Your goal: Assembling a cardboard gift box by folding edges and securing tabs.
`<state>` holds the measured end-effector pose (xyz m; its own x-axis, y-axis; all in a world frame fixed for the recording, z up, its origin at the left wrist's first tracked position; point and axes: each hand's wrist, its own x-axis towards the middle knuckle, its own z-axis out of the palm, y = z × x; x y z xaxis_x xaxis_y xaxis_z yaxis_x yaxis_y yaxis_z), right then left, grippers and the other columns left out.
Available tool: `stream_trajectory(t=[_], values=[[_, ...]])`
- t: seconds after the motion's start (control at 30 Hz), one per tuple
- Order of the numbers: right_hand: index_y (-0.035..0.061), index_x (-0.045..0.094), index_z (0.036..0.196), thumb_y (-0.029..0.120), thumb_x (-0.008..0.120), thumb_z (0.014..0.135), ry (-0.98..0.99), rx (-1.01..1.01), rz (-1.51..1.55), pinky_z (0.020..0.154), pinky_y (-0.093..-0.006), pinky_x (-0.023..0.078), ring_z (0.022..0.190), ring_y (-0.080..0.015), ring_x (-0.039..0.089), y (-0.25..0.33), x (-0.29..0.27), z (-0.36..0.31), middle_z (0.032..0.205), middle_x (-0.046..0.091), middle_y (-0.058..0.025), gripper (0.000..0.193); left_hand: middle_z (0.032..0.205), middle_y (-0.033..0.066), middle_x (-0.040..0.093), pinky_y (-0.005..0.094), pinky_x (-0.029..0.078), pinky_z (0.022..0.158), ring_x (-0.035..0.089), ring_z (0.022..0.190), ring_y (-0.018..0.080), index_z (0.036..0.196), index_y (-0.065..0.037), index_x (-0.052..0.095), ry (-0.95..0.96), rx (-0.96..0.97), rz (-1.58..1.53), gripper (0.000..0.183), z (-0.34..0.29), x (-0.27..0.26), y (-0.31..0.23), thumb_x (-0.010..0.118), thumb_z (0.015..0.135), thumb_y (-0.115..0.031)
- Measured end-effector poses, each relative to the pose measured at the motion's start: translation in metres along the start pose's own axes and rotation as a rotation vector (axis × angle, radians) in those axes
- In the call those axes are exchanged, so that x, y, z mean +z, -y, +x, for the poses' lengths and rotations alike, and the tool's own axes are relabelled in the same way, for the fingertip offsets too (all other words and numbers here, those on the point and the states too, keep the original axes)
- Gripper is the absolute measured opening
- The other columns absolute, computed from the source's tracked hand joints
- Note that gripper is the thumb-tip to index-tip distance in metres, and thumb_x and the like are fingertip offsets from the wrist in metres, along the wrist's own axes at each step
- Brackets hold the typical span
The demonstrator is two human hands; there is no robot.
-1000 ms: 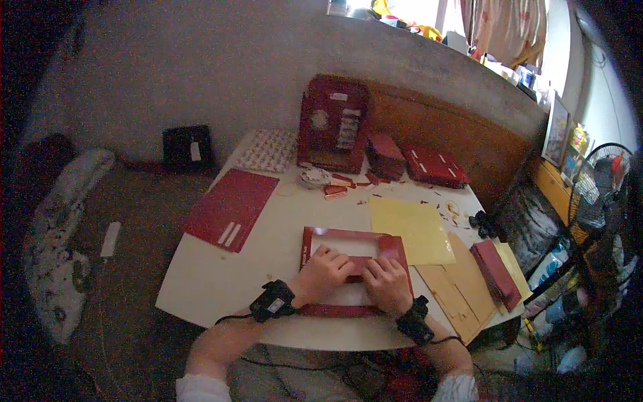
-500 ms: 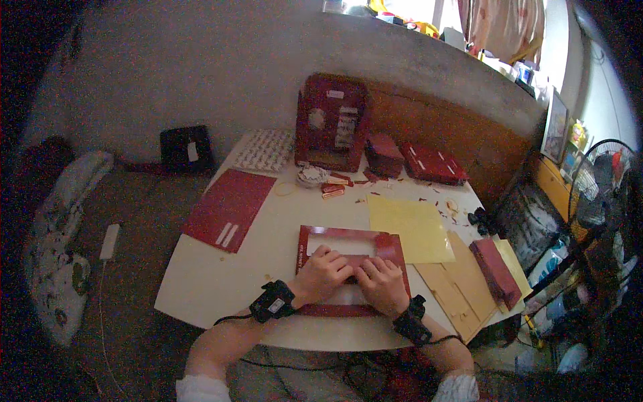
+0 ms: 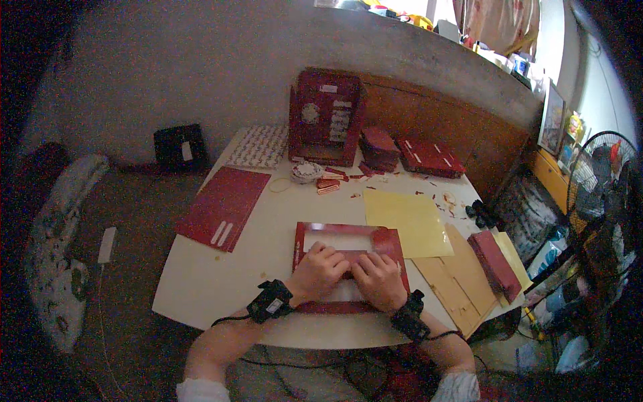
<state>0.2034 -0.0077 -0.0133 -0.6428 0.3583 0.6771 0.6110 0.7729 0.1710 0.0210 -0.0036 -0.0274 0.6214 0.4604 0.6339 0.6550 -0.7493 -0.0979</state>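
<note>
A dark red flat frame (image 3: pixel 395 242) with a rectangular cut-out lies near the front of the white table. Across its middle runs a dark red crosspiece (image 3: pixel 353 255); whether it is part of the frame or a loose strip I cannot tell. My left hand (image 3: pixel 319 273) is closed on the left part of this crosspiece, fingers curled. Close beside it, my right hand (image 3: pixel 379 279) grips the right part in the same way. The fingertips are partly hidden. Each wrist wears a black strapped device with a cable.
A red sheet (image 3: pixel 224 208) lies left on the white table (image 3: pixel 201 285). At the back stand a red box (image 3: pixel 328 110) and red stacks (image 3: pixel 432 159). Yellow sheets (image 3: pixel 407 224), tan boards (image 3: pixel 462 285) and a long red block (image 3: pixel 494 266) are right, near a fan (image 3: pixel 593 184).
The whole view has shifted slightly. Both hands stay closed on the crosspiece, with only a slight shift of the fingers, and the frame lies in about the same place.
</note>
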Motion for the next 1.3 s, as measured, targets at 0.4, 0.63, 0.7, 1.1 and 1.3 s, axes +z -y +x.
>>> stream_trajectory(t=[0.4,0.63,0.7,1.1,1.3], values=[[0.0075,0.053,0.074,0.013,0.057,0.067,0.018,0.009,0.006,0.062,-0.033,0.044,0.076,-0.021,0.053,-0.008,0.005,-0.004,0.078,0.052,-0.0048,0.009,0.072,0.0054,0.056,0.0345,0.04,0.073,0.057,0.072,0.0206,0.076,-0.009,0.053,0.016,0.002,-0.004,0.006,-0.001,-0.001,0.004,0.054,0.072,-0.014],[0.008,0.054,0.072,0.013,0.057,0.065,-0.009,-0.064,0.0,0.061,-0.0327,0.044,0.074,-0.0199,0.053,-0.007,0.005,-0.003,0.076,0.052,-0.0038,0.009,0.069,0.0018,0.053,0.0329,0.04,0.072,0.055,0.071,0.0177,0.074,-0.01,0.053,0.016,0.075,0.029,0.006,0.0,0.0,0.004,0.054,0.071,-0.016],[0.008,0.054,0.071,0.013,0.057,0.065,-0.021,-0.068,0.001,0.061,-0.0327,0.044,0.074,-0.02,0.053,-0.007,0.005,-0.003,0.076,0.051,-0.0038,0.009,0.069,0.0017,0.053,0.0328,0.04,0.072,0.055,0.071,0.0175,0.074,-0.011,0.053,-0.005,0.081,0.02,0.007,0.0,0.001,0.004,0.054,0.07,-0.016],[0.0056,0.053,0.087,0.012,0.061,0.069,0.05,0.102,0.104,0.067,-0.0376,0.045,0.08,-0.0264,0.054,-0.012,0.01,-0.008,0.084,0.053,-0.0084,0.021,0.083,0.0074,0.058,0.0377,0.039,0.078,0.056,0.085,0.0241,0.09,-0.008,0.057,0.041,-0.086,-0.162,0.026,-0.003,-0.004,0.003,0.062,0.066,-0.013],[0.0047,0.053,0.102,0.013,0.062,0.073,0.126,0.15,0.174,0.079,-0.0386,0.045,0.092,-0.0295,0.055,-0.014,0.01,-0.01,0.102,0.055,-0.0109,0.031,0.097,0.0106,0.05,0.0412,0.039,0.082,0.047,0.098,0.0295,0.1,-0.005,0.053,0.159,-0.238,-0.07,0.038,-0.004,-0.008,0.002,0.064,0.065,-0.015]])
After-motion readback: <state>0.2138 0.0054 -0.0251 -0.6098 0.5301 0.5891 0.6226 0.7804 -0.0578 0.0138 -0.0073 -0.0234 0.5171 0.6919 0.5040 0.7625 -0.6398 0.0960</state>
